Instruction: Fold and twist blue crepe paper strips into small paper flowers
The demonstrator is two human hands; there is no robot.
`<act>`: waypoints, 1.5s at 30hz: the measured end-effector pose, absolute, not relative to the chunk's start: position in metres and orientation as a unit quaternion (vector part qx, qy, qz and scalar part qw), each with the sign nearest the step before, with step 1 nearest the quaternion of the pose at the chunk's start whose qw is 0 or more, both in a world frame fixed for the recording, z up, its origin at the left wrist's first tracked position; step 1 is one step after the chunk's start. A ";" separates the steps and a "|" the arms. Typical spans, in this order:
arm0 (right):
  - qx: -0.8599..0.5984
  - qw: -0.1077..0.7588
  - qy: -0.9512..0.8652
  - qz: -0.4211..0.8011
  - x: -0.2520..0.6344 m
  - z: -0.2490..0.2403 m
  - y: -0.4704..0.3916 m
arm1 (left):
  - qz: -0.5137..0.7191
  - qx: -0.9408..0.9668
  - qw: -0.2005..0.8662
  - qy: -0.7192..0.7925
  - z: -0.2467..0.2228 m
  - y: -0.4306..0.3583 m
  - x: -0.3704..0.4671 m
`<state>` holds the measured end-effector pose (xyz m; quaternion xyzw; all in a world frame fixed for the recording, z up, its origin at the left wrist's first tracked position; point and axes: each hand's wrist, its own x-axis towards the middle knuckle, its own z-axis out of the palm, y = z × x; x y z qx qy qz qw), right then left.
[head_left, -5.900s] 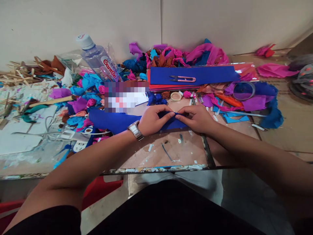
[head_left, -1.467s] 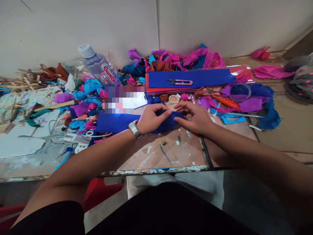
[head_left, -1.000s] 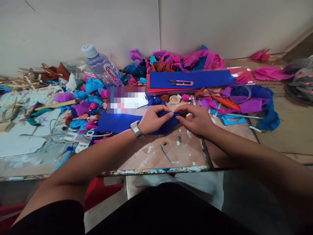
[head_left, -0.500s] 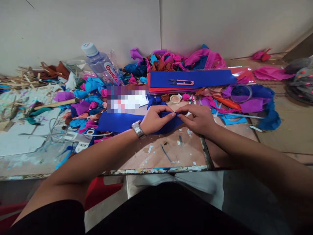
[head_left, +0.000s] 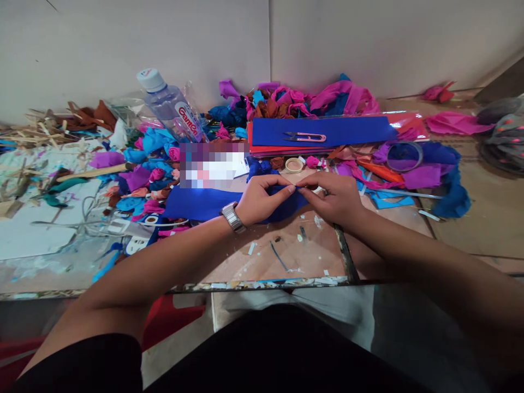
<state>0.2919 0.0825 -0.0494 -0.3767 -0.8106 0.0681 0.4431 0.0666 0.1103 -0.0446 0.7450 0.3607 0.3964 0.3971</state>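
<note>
A long blue strip (head_left: 196, 203) stretches across the table under my wrist and fingers. My left hand (head_left: 264, 199), with a metal watch on its wrist, pinches the strip's right part between thumb and forefinger. My right hand (head_left: 331, 197) pinches the same strip's upper right edge, its fingertips almost touching those of the left. The fold between the fingertips is too small to make out. Beyond my hands, pink-handled thread snips (head_left: 305, 137) lie on a flat blue sheet (head_left: 356, 131), and a roll of tape (head_left: 293, 165) sits just past my fingers.
A clear bottle (head_left: 170, 109) leans at the back left among crumpled coloured pieces (head_left: 153, 143). Wood sticks (head_left: 45, 128) are heaped at the far left. A larger tape ring (head_left: 404, 157) rests at the right. A white cable (head_left: 85, 215) runs left of the strip.
Both hands keep their pinch on the blue strip with barely any movement. The strip's right part hangs slightly differently beneath the fingers.
</note>
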 end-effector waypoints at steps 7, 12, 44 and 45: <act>-0.403 0.475 -0.775 0.105 0.283 -0.046 0.079 | 0.408 0.745 0.389 0.356 -0.043 0.107 0.068; -0.406 0.476 -0.772 0.109 0.282 -0.046 0.077 | 0.406 0.744 0.394 0.356 -0.042 0.106 0.069; -0.407 0.452 -0.785 0.113 0.285 -0.049 0.079 | 0.396 0.766 0.345 0.371 -0.040 0.104 0.068; -0.406 0.450 -0.788 0.109 0.286 -0.048 0.080 | 0.394 0.765 0.346 0.373 -0.040 0.104 0.068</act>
